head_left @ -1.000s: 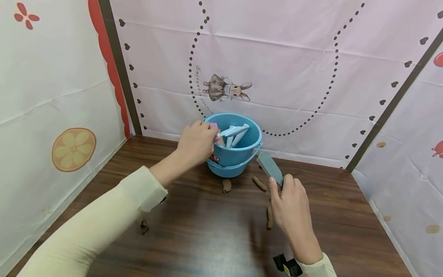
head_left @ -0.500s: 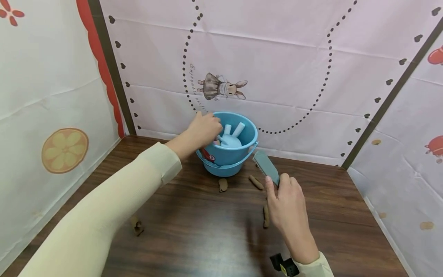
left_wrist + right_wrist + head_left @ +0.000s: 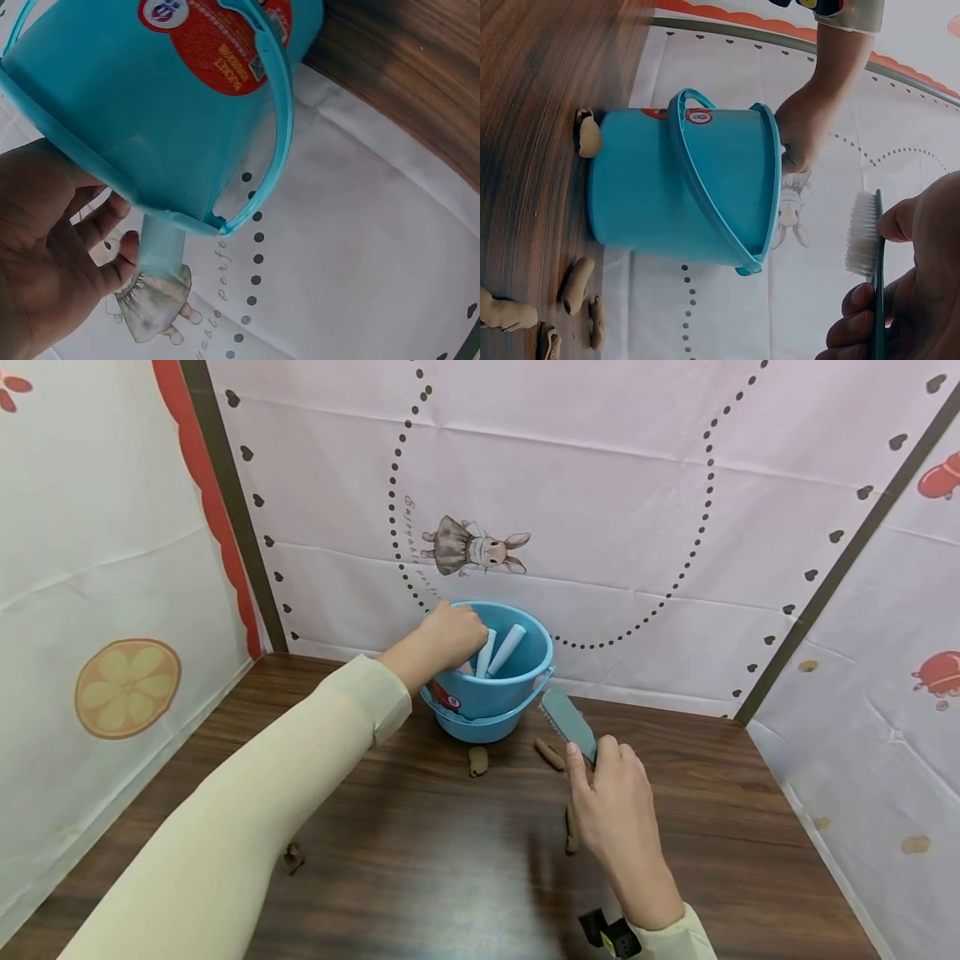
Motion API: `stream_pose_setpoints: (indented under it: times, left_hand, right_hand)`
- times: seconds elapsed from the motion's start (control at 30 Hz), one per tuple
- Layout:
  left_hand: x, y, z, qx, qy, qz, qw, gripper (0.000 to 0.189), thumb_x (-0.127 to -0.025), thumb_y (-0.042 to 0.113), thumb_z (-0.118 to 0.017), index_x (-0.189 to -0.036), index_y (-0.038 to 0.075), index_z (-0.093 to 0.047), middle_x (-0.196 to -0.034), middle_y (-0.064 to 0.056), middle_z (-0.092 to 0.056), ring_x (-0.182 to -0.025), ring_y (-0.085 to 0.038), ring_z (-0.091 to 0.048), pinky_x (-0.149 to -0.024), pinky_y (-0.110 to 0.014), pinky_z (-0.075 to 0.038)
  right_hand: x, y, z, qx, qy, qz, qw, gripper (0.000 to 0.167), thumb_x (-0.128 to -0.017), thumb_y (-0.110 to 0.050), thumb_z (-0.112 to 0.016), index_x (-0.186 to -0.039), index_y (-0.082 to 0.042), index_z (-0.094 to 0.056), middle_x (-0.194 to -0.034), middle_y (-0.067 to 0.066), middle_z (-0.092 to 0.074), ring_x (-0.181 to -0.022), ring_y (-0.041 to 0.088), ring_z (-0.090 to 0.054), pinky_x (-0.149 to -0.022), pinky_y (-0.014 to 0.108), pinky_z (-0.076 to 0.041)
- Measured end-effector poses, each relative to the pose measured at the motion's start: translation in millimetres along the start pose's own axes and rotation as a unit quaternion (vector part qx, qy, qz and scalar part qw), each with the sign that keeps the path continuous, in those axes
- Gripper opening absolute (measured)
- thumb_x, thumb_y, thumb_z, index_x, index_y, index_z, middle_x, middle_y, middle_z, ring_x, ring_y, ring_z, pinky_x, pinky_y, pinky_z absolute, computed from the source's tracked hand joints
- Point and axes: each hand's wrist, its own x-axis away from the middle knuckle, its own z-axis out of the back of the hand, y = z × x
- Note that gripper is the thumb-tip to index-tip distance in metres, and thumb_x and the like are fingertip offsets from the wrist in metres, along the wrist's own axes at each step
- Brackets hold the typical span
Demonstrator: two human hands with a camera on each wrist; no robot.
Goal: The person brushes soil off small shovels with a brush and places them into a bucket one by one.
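A blue bucket (image 3: 502,700) stands upright on the dark table against the back wall. My left hand (image 3: 453,637) reaches over its left rim, the front fingers hidden inside. In the left wrist view, the outer fingers (image 3: 105,221) curl beside a pale blue piece (image 3: 161,247) sticking up past the rim. Whether the hidden fingers hold anything does not show. Two pale blue handles (image 3: 507,650) lean inside the bucket. Right of it, my right hand (image 3: 618,818) grips a grey-green brush (image 3: 567,724); its pale bristles (image 3: 862,236) face the bucket in the right wrist view.
Brown elongated lumps lie on the wooden table: one (image 3: 477,762) before the bucket, one (image 3: 550,754) to its right, another (image 3: 572,831) near my right hand, and one (image 3: 293,857) at the left. Printed cloth walls (image 3: 600,510) surround the table.
My left hand has shifted onto the bucket's left rim, and its fingers have gone inside. A pale blue scoop, earlier seen over and in the bucket, is now hidden. The right hand keeps the brush.
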Motion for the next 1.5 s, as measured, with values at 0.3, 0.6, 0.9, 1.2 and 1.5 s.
stream_pose_setpoints:
  times: [0.3,0.6,0.9,1.2,1.5]
  left_hand:
    - [2.2,0.1,0.3,0.028,-0.005,-0.002,0.9996,0.007,-0.09,0.013,-0.071,-0.095,0.015,-0.075,-0.099,-0.005,-0.072,-0.11,-0.032,-0.059,-0.106,-0.067,-0.037]
    - [13.6,-0.7,0.8,0.043,0.018,0.032,0.9984,0.031,-0.101,0.03,-0.062,-0.129,0.017,-0.066,-0.127,-0.008,-0.066,-0.121,-0.032,-0.056,-0.102,-0.063,-0.041]
    - [96.4,27.8,-10.1,0.093,0.206,0.097,0.9692,0.041,-0.101,0.046,-0.058,-0.13,0.017,-0.063,-0.121,-0.009,-0.065,-0.112,-0.032,-0.057,-0.081,-0.054,-0.049]
    - [167.1,70.8,-29.2,0.16,0.365,0.122,0.9089,0.043,-0.091,0.042,-0.074,-0.12,0.011,-0.069,-0.109,-0.011,-0.068,-0.101,-0.032,-0.062,-0.069,-0.048,-0.05]
    - [179.5,63.0,-39.4,0.197,0.352,0.148,0.9029,0.041,-0.093,0.041,-0.072,-0.12,0.01,-0.069,-0.11,-0.01,-0.068,-0.102,-0.031,-0.063,-0.07,-0.048,-0.048]
  right_hand:
    - [0.8,-1.1,-0.7,0.002,0.0,0.005,1.0,0.057,-0.105,-0.059,-0.029,-0.089,-0.007,-0.046,-0.081,0.01,-0.042,-0.074,0.025,-0.042,-0.067,0.038,-0.036]
    - [1.7,-1.9,-1.8,0.002,0.0,0.006,1.0,0.057,-0.105,-0.059,-0.028,-0.089,-0.007,-0.045,-0.081,0.01,-0.041,-0.074,0.026,-0.042,-0.067,0.039,-0.036]
    - [2.5,-3.4,-4.9,0.006,-0.002,0.012,0.9999,0.055,-0.106,-0.057,-0.03,-0.088,-0.007,-0.045,-0.08,0.01,-0.042,-0.074,0.026,-0.042,-0.067,0.038,-0.036]
    - [4.0,-3.4,-4.4,0.009,0.028,0.04,0.9988,0.048,-0.108,-0.046,-0.038,-0.09,-0.003,-0.049,-0.079,0.011,-0.044,-0.07,0.026,-0.045,-0.063,0.038,-0.04]
    - [6.3,-2.7,-9.6,0.044,-0.03,0.074,0.9958,0.032,-0.109,-0.025,-0.045,-0.099,0.005,-0.05,-0.076,0.011,-0.049,-0.058,0.023,-0.051,-0.051,0.036,-0.045]
